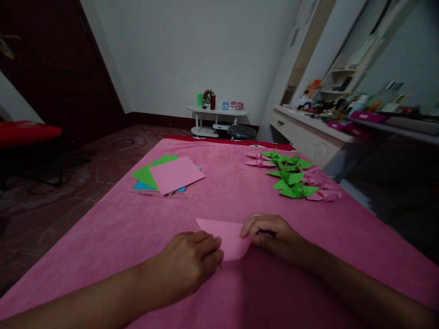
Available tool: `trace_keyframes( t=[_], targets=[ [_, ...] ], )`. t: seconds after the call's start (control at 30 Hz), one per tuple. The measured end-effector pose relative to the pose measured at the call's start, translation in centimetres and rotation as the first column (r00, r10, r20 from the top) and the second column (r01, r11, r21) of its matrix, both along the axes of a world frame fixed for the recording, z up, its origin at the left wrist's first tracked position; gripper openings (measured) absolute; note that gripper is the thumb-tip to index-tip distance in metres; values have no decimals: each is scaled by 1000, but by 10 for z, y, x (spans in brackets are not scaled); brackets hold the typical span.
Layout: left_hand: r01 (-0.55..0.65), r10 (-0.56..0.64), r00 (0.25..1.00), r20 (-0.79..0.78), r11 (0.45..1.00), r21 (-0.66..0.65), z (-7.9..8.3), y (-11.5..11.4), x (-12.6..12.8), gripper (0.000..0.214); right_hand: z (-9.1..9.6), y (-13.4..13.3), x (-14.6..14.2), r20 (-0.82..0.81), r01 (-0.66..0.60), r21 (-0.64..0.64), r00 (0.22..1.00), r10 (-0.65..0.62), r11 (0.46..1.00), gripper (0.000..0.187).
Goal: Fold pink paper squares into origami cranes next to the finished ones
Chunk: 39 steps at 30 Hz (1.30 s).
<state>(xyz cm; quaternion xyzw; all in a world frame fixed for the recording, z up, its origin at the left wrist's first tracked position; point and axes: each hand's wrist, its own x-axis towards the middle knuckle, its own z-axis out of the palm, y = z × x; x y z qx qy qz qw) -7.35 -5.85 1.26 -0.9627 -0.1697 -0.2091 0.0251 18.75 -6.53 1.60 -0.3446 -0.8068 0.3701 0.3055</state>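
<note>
Presently, right hand (269,233) pinches right end of a folded pink paper sheet (230,237), near centre; left hand (199,258), fingers bunched, holds its left side, presumably as anchor. Far left, stacked pink-green-blue paper squares (176,176); far right, green-and-pink paper cranes (290,176), apparently kept separate.

A dark red door (58,59) adjoins the dim white wall (178,55).

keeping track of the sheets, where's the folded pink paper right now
In the head view, the folded pink paper is at lower centre on the pink cloth, between the left hand and the right hand.
</note>
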Motion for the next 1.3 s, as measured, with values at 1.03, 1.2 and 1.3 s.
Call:
trace_keyframes(
  t=[1.03,1.2,1.3],
  targets=[
    [-56,50,998,37,975,214,-15,-20,0,22,-16,18,-40,236,463,113,847,-477,879,6],
    [-67,63,998,26,978,199,-17,-19,0,22,-15,16,-42,243,488,120,830,-502,865,6],
    [-68,62,997,35,978,199,-18,-19,0,22,-14,16,-43,267,483,145,822,-504,864,6]
  ],
)
